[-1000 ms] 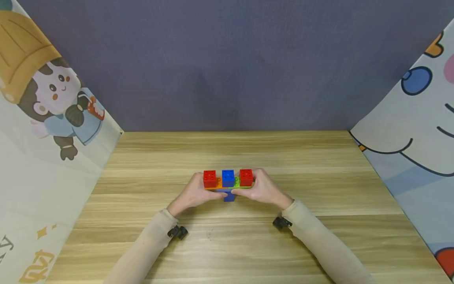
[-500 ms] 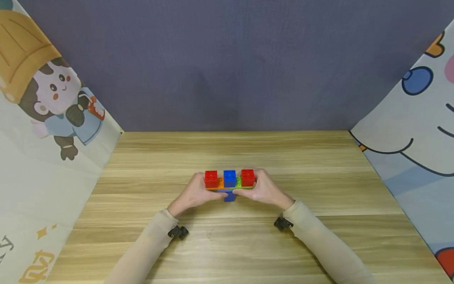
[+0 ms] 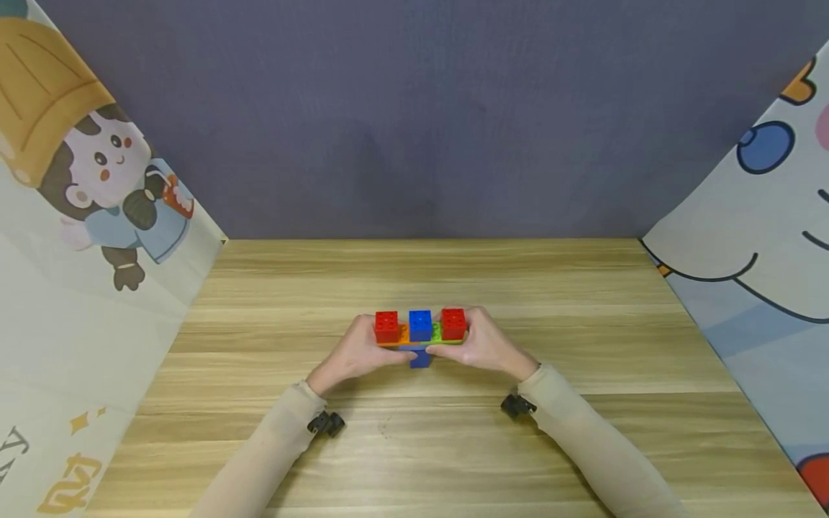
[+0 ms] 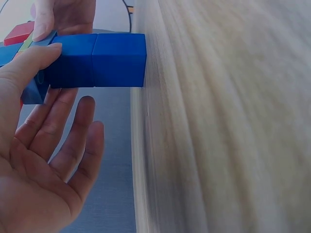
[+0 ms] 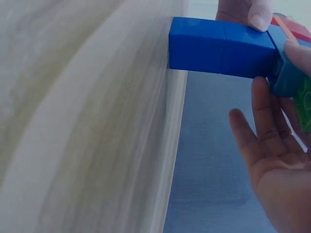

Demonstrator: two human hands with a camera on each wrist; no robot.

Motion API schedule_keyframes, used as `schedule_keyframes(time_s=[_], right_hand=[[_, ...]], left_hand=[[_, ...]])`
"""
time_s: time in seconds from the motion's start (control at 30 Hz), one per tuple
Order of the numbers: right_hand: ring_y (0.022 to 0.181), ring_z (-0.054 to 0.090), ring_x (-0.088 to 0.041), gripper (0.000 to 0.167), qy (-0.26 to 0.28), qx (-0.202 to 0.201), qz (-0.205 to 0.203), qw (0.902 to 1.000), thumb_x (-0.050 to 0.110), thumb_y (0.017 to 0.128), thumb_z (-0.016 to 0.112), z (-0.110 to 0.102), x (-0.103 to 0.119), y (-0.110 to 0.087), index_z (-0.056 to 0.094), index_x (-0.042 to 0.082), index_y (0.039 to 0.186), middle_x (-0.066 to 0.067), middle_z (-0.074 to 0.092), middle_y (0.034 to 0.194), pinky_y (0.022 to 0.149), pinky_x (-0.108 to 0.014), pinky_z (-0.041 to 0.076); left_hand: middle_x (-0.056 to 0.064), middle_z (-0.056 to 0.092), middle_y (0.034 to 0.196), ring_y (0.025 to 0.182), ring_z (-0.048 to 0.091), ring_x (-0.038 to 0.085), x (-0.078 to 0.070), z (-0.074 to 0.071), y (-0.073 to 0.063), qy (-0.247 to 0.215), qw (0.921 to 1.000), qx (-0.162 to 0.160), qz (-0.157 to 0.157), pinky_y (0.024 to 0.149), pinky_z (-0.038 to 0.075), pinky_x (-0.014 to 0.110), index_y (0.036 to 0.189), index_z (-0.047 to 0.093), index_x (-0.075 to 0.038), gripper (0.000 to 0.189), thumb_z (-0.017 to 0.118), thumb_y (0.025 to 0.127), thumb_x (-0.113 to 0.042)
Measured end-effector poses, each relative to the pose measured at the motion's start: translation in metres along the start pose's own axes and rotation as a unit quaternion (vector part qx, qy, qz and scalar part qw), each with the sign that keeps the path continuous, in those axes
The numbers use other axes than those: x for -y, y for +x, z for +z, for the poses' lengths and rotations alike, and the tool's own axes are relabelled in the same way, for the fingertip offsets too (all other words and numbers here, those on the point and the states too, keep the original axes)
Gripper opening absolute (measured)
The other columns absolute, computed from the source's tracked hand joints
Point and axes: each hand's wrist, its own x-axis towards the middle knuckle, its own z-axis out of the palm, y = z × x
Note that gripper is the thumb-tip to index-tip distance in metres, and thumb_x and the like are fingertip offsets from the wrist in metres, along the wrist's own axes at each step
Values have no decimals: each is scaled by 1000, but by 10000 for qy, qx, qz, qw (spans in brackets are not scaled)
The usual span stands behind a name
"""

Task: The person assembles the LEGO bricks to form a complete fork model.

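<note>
A T-shaped build of toy building blocks stands between both hands at the table's middle. Its post is a column of blue blocks, with the lower end right at the tabletop in both wrist views. Across the top run an orange plate and a green plate over a blue piece. Above them sit a left red block, a middle blue block and a right red block. My left hand grips the left side, thumb in front. On the right side, my right hand mirrors this hold.
The wood-grain table reaches back to a dark grey-blue panel. Cartoon-printed panels flank it, a left panel and a right panel. Small black devices, a left one and a right one, sit at the wrists.
Both hands keep the same holds. The block build has shifted very slightly to the right in the head view, and the view itself has moved a little.
</note>
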Motion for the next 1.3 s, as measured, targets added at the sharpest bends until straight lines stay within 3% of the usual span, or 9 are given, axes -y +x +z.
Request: schedule_keyframes(time_s=[0.3,0.57,0.9,1.3], right_hand=[[86,77,-11,34,-130,-90,7,9999,11,85,91,1,-2,-1,74,5,113,-7,82,106,76,-31,66],[83,76,-12,28,-83,-179,311,9993,14,86,90,1,-5,-4,75,10,109,-3,82,101,75,-32,66],[84,76,-12,32,-170,-130,244,9995,15,85,91,4,-6,-3,75,9,112,-4,82,106,77,-31,66],[86,77,-11,33,-194,-110,50,9997,13,85,92,1,-6,-3,75,7,113,-5,82,108,77,-31,66]], left_hand=[[7,82,108,93,77,16,-2,1,0,116,9999,-97,-68,86,64,31,117,78,-7,43,95,80,-18],[1,82,100,85,70,15,-1,1,0,222,9996,-136,-147,80,60,33,108,77,-11,35,95,80,-23],[7,82,108,92,76,14,-2,1,-1,264,9995,-153,-83,86,63,31,118,77,-8,45,96,79,-22],[5,83,106,92,76,13,0,1,0,261,9996,-123,-46,85,63,32,116,78,-9,41,95,80,-20]])
